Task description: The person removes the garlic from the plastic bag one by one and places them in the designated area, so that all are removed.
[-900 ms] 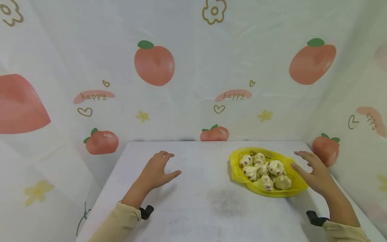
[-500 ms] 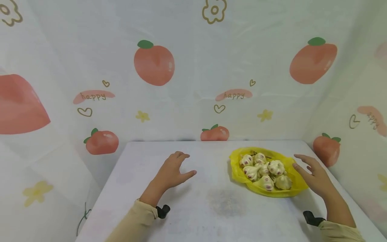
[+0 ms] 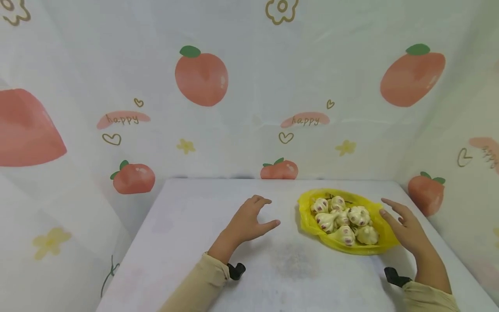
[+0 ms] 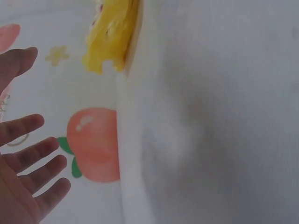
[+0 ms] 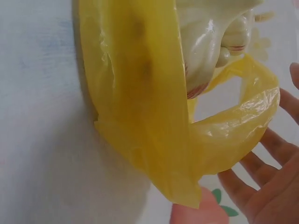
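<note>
Garlic bulbs (image 3: 341,218), glossy, cream-white and streaked with purple, lie clustered in a wide-mouthed yellow plastic bag (image 3: 352,250), right of centre in the head view. The bag sits on a white, cloth-covered counter (image 3: 183,216) that fills the lower middle of that frame. In the lower middle, the left hand (image 3: 249,223) hangs above the counter, left of the bag and apart from it. Its thumb and fingers are widely parted, gently bent and released; the left wrist view shows nothing held. The right hand (image 3: 407,229), toward the right of the head view, is at the bag's right edge. Its fingers are spread and relaxed, grasping nothing. In the right wrist view they overlap the thin yellow film at the right of the frame, but I cannot tell whether they touch it.

I judge the step in hand to be an approach to the bag, with no grip yet taken. The next move seems to call for bringing the left fingers to the bag's near-left rim and pinching the film gently without tipping the bulbs.
</note>
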### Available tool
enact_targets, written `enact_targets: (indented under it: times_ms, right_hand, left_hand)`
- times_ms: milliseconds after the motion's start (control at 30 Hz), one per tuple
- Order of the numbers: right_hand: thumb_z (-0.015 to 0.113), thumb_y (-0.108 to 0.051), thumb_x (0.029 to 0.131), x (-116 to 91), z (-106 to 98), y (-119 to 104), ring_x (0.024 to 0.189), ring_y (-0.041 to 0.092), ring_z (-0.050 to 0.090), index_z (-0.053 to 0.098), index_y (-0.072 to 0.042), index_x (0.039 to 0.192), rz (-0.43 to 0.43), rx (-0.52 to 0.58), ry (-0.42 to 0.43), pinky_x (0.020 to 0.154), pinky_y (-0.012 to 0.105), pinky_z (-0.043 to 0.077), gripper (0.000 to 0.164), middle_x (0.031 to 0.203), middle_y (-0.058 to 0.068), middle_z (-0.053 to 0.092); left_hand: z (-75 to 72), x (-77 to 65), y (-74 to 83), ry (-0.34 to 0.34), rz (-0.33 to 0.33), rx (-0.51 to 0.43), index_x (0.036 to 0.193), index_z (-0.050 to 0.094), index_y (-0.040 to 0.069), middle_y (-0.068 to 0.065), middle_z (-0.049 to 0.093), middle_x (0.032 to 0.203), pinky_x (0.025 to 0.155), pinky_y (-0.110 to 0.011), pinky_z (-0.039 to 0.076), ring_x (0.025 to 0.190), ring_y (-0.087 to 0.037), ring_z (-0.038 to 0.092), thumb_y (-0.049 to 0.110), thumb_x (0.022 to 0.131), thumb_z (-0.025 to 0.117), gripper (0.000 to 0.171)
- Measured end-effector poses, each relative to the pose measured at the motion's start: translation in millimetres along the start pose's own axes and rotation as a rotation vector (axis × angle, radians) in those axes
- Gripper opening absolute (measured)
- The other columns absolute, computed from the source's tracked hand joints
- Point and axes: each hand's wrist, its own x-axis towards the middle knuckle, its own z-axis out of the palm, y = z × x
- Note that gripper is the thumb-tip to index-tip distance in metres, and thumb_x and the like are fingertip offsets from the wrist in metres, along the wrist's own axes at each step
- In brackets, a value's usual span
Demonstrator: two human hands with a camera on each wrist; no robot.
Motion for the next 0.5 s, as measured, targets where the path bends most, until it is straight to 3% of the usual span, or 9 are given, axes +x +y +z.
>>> enact_targets:
  times_ms: [300, 500]
  right_hand:
    - [0.042, -0.043, 0.114, 10.6, -3.3, -3.3, 0.147, 0.066, 0.023, 0.029, -0.005, 0.166, 0.049, 0.025, -0.011, 0.118, 0.082, 0.016, 0.066, 0.165, 0.042, 0.025]
    - [0.042, -0.043, 0.114, 9.3, -3.0, 2.6, 0.148, 0.065, 0.023, 0.029, -0.004, 0.166, 0.063, 0.032, -0.035, 0.119, 0.081, 0.016, 0.066, 0.165, 0.041, 0.026]
  left_hand:
    - [14.8, 17.4, 15.0, -0.017, 0.029, -0.035, 0.145, 0.062, 0.016, -0.001, 0.061, 0.143, 0.114, -0.042, 0.051, 0.131, -0.022, 0.059, 0.057, 0.096, 0.073, 0.065]
    - [32.7, 25.4, 23.9, -0.030, 0.055, -0.106, 0.144, 0.062, 0.018, -0.004, 0.062, 0.142, 0.114, -0.041, 0.051, 0.132, -0.020, 0.058, 0.056, 0.097, 0.072, 0.062]
